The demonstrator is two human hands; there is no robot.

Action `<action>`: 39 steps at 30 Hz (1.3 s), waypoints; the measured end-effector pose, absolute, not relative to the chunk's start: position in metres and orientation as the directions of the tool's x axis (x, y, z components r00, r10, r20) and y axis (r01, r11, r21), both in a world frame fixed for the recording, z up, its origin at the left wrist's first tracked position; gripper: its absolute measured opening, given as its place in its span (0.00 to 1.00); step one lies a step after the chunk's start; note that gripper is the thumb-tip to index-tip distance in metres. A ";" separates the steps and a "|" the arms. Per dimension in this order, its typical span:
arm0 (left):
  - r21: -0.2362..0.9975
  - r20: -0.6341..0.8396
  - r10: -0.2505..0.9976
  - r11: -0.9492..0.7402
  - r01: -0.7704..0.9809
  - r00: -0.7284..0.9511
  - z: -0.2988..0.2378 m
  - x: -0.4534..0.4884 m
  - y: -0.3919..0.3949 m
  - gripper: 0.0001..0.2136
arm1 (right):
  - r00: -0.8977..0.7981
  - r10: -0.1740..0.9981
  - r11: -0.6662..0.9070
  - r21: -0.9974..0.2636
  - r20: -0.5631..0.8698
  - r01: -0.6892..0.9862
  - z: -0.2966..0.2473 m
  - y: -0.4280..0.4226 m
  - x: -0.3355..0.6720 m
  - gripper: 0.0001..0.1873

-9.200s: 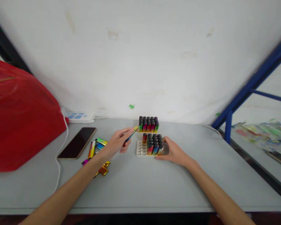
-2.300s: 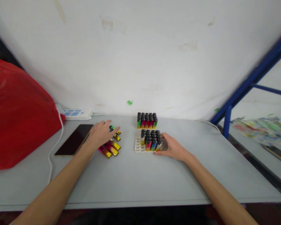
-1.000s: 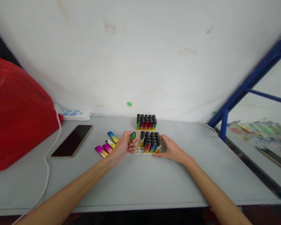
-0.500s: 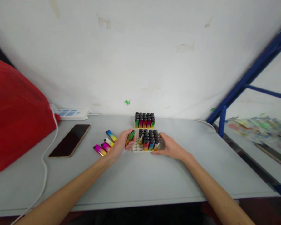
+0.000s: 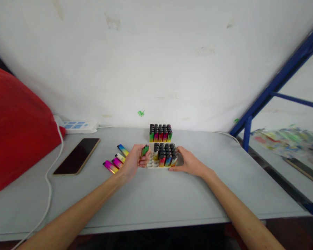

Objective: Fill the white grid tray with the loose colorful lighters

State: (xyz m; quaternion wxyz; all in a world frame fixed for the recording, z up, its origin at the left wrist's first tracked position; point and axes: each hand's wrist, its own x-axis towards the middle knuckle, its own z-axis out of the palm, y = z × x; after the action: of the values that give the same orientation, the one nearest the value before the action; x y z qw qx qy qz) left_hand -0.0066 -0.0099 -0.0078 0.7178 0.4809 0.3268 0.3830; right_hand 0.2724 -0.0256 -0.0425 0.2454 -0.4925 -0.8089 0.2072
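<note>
My left hand (image 5: pixel 132 159) is closed around a green lighter (image 5: pixel 144 151), held just off the left end of a white lighter tray (image 5: pixel 151 166). Several upright lighters (image 5: pixel 168 155) with black tops fill most of this tray, and bare slots show at its left side. At the tray's right end, my right hand (image 5: pixel 189 163) grips it between thumb and fingers. Several loose lighters (image 5: pixel 110 166) in pink, white-yellow and blue-yellow lie on the table left of my left hand, which partly covers some of them.
Behind the tray stands a second block of upright lighters (image 5: pixel 161 134). A phone (image 5: pixel 77 156), a power strip (image 5: pixel 79 127), a white cable (image 5: pixel 50 187) and a red bag (image 5: pixel 21 132) are on the left. A blue metal frame (image 5: pixel 263 95) rises at the right.
My left hand has turned slightly, and the fingers have closed more around the green lighter. My right hand stays on the tray; the whole view shifts a little.
</note>
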 end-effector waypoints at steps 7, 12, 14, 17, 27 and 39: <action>0.994 0.107 0.910 -0.083 -0.077 0.401 -0.009 -0.003 -0.010 0.15 | -0.407 0.892 0.441 -0.573 0.195 0.691 -0.043 -0.024 0.273 0.31; 0.925 0.273 0.898 -0.343 0.162 0.344 -0.010 -0.008 -0.007 0.15 | -0.407 0.892 0.442 -0.572 0.198 0.691 -0.043 -0.024 0.273 0.31; 0.904 0.302 0.883 -0.384 0.186 0.358 -0.012 -0.010 -0.006 0.15 | -0.413 0.888 0.449 -0.577 0.204 0.682 -0.042 -0.025 0.272 0.31; 0.867 0.332 0.856 -0.443 0.230 0.395 -0.012 -0.012 -0.008 0.14 | -0.412 0.888 0.448 -0.584 0.203 0.677 -0.042 -0.025 0.272 0.31; 0.678 0.387 0.725 -0.642 0.358 0.569 -0.005 -0.024 -0.008 0.14 | -0.408 0.890 0.444 -0.581 0.201 0.682 -0.042 -0.025 0.272 0.32; 0.476 0.376 0.840 -0.538 0.696 0.392 0.005 -0.054 0.012 0.20 | -0.406 0.893 0.440 -0.576 0.197 0.689 -0.044 -0.024 0.273 0.32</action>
State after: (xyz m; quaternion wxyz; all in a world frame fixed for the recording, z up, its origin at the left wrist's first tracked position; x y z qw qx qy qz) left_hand -0.0543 0.0117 0.0053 0.1213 0.8255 0.4650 0.2960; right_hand 0.2728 -0.0244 -0.0440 0.2456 -0.4867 -0.8123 0.2073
